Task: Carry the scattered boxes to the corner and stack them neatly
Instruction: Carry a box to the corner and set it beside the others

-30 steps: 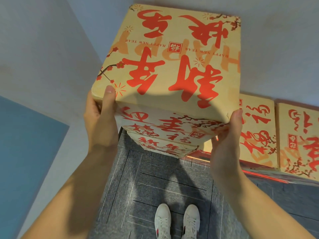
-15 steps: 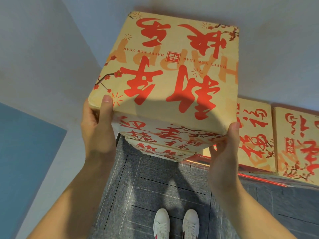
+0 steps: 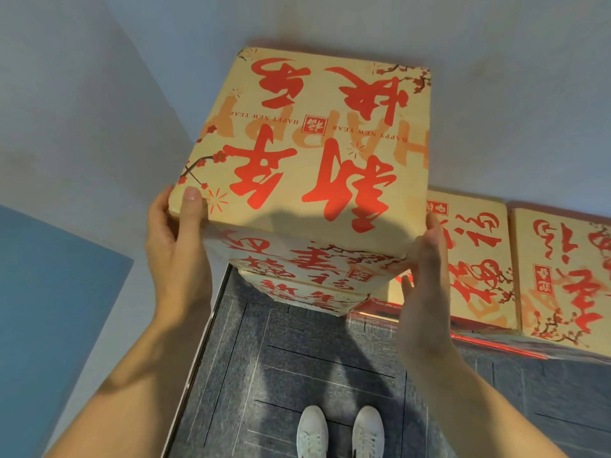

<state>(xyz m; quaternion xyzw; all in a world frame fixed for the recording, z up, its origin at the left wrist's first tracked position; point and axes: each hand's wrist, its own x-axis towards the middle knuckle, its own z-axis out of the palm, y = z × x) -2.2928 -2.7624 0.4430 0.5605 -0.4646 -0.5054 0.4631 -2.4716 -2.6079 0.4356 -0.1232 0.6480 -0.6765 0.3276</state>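
Observation:
A tan cardboard box with big red characters and "HAPPY NEW YEAR" print sits on top of a stack of like boxes in the wall corner. My left hand grips its near-left corner, thumb over the top edge and fingers hidden along the side. On the near-right corner, my right hand presses flat with straight fingers.
Two more printed boxes stand along the wall to the right, lower than the stack. A blue panel covers the left wall. My white shoes stand on grey carpet just before the stack.
The top box has come down a little between my hands toward the stack. My right thumb has slipped off the top edge, and that hand now lies flat against the side.

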